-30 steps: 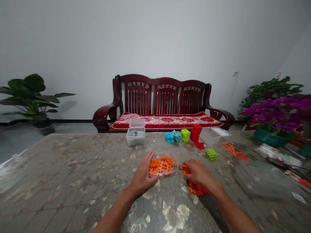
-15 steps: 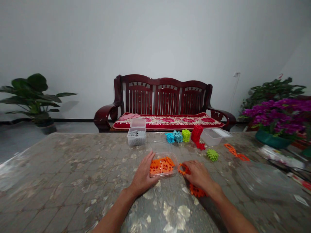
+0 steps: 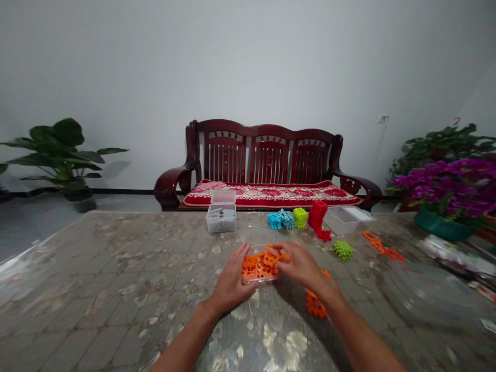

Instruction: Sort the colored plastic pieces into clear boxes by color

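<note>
A clear plastic box [image 3: 265,282] with several orange lattice pieces [image 3: 251,267] in it sits on the table in front of me, its clear lid [image 3: 256,233] folded back behind it. My left hand [image 3: 231,276] is wrapped round the box's left side, thumb along the near edge. Over the right part of the box, my right hand [image 3: 301,264] pinches an orange lattice building piece [image 3: 273,253] between thumb and fingers. More orange pieces [image 3: 316,305] lie on the table under my right forearm, which partly hides them.
Behind stand an open box of grey pieces [image 3: 220,221], blue block shapes [image 3: 274,221], a lime block [image 3: 299,217], a red stack [image 3: 318,214] and an open clear box [image 3: 341,221]. To the right are a green spiky piece [image 3: 343,250], orange links [image 3: 372,242] and a clear container [image 3: 430,289].
My right hand has moved left from the table beside the box to above it, carrying an orange piece. My left hand keeps its hold on the box. The view has shifted slightly.
</note>
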The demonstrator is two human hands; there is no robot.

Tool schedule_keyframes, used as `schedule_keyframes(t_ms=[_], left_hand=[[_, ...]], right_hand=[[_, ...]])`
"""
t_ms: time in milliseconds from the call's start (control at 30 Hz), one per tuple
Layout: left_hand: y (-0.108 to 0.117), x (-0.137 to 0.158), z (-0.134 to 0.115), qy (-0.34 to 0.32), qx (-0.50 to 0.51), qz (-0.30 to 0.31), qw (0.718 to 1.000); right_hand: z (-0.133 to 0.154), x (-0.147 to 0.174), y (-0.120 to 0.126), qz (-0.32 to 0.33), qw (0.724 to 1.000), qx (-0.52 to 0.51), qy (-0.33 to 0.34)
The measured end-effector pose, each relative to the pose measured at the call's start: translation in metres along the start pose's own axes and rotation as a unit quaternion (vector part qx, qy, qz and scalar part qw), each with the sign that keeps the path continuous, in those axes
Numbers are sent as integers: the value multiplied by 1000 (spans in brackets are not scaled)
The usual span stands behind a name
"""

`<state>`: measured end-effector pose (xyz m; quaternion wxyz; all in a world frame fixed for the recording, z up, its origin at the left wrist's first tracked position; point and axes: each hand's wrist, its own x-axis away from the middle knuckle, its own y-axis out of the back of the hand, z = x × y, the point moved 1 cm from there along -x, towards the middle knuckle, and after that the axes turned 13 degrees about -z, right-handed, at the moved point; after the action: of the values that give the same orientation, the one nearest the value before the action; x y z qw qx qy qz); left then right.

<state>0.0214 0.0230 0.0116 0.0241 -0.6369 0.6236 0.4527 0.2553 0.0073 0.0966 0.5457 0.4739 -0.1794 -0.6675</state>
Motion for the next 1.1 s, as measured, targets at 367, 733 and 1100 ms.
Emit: schedule_keyframes(t_ms=[367, 733, 1100], left_hand=[[-2, 1, 2, -4, 1, 2, 1000], [0, 0, 0, 2, 5, 5, 1000], [2, -1, -2, 14, 2, 11, 1000]], right_hand=[[5, -3, -33, 36, 996, 29, 83], [-43, -15, -22, -78, 995, -14, -58], [-83, -4, -14, 70, 996, 25, -52]])
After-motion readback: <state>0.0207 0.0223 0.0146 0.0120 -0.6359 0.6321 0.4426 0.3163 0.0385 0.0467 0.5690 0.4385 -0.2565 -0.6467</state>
